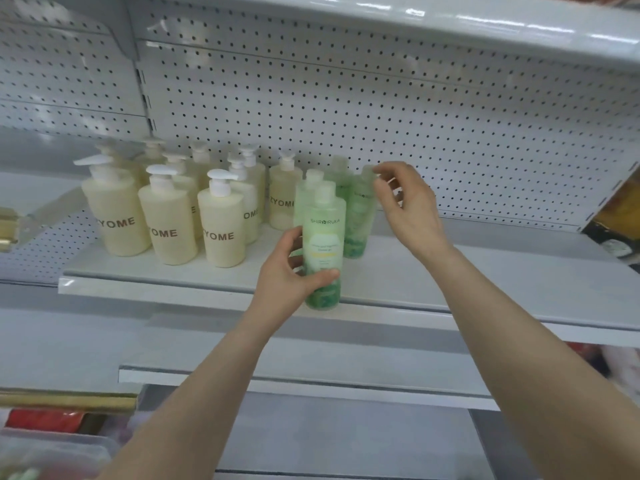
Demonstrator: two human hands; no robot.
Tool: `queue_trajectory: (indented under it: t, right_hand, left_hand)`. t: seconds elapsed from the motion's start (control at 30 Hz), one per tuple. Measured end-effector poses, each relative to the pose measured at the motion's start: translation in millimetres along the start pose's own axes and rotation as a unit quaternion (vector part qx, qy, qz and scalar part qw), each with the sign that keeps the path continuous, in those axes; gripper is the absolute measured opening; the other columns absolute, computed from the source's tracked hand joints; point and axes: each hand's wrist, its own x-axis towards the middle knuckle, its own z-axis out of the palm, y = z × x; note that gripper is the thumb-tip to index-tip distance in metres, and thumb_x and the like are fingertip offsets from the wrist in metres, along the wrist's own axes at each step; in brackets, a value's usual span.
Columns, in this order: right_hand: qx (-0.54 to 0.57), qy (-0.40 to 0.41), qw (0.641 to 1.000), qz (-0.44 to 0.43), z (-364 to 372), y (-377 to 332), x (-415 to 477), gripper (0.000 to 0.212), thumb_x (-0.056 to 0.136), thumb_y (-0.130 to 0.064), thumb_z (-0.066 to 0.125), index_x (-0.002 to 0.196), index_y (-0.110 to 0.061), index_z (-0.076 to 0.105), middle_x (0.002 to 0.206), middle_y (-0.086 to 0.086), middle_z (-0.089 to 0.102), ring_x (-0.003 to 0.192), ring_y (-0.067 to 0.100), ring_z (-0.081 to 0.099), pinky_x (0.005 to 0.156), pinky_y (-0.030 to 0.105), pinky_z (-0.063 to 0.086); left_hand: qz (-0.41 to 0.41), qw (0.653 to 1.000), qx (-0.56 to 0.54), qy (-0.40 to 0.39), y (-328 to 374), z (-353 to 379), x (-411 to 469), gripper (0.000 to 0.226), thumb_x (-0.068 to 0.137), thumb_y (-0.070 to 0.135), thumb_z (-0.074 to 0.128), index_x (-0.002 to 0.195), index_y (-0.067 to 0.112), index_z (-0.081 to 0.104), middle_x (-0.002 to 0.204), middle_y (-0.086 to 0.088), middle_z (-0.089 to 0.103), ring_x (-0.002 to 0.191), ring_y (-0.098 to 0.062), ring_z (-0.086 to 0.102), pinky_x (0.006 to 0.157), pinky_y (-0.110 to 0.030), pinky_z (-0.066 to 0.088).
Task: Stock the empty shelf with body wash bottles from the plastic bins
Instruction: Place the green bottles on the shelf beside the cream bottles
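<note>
Green SHIROIRUKA shower gel bottle (323,237) upright, just right of the cream ZYOME pump bottles (169,223) and a little nearer the camera than their front row, base at the lip of the shelf (485,271); not clear whether set down or just above the surface

Judged well under way but not finished. About eight or nine ZYOME pump bottles in place, labels forward. Three more green bottles (358,220) bunched close together just right of the ZYOME group, behind the held one, blurred. Long bare stretch of shelf farther right of the ZYOME bottles, left to fill. Clear plastic bin (52,448) far below the ZYOME bottles at the lower left, contents too blurred to name

Left hand (291,271) wrapped low around the held bottle, thumb across the front, fingers behind, forearm reaching up from below. Right hand (408,202) raised to the right of the ZYOME bottles, past the green group, fingers loosely spread and holding nothing visible, fingertips just beside the cap of the rightmost green bottle; contact impossible to tell. Probably steadying or nudging that bottle

White pegboard back panel (381,98) behind the ZYOME bottles
</note>
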Motion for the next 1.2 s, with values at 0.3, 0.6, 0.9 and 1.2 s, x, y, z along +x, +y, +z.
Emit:
queue_trajectory:
  t: [0.3,0.6,0.9,1.2]
  right_hand:
    - [0.027,-0.158,0.986,0.055,-12.5,-24.3,-16.0,0.038,0.076,-0.045,0.079,0.107,-0.033,0.06,0.098,-0.012,0.068,0.082,0.005,0.064,0.078,0.028,0.054]
    - [-0.038,-0.148,0.987,0.055,5.4,-5.0,-6.1,0.051,0.08,-0.046,0.073,0.118,-0.023,0.046,0.107,-0.005,0.064,0.089,0.02,0.063,0.083,0.046,0.053]
    - [-0.114,-0.17,0.979,0.007,21.8,-7.0,16.9,0.064,0.084,-0.04,0.071,0.137,-0.027,0.038,0.125,0.007,0.057,0.102,0.026,0.057,0.09,0.045,0.05]
    - [-0.189,-0.154,0.967,-0.067,23.1,-5.7,21.9,0.065,0.087,-0.037,0.069,0.141,-0.013,0.042,0.135,0.007,0.049,0.124,0.026,0.039,0.102,0.038,0.037]
  left_hand:
    - [0.049,0.996,0.06,-0.035,0.6,32.9,18.6,0.069,0.068,0.019,0.085,0.128,0.023,0.052,0.115,0.012,0.065,0.1,0.0,0.062,0.086,-0.019,0.051]
    - [0.078,0.968,0.168,0.171,-22.8,-3.8,31.7,0.064,0.07,0.024,0.083,0.123,0.015,0.048,0.115,-0.002,0.049,0.099,-0.011,0.051,0.091,-0.036,0.05]
    - [-0.005,0.962,0.273,0.02,-34.7,-20.1,65.9,0.073,0.071,0.034,0.082,0.132,0.016,0.047,0.12,-0.002,0.061,0.107,-0.02,0.059,0.091,-0.037,0.049]
    - [0.01,0.955,0.296,-0.026,-32.5,-21.0,70.1,0.059,0.082,0.026,0.074,0.132,0.012,0.046,0.123,-0.005,0.062,0.1,-0.02,0.063,0.079,-0.024,0.044]
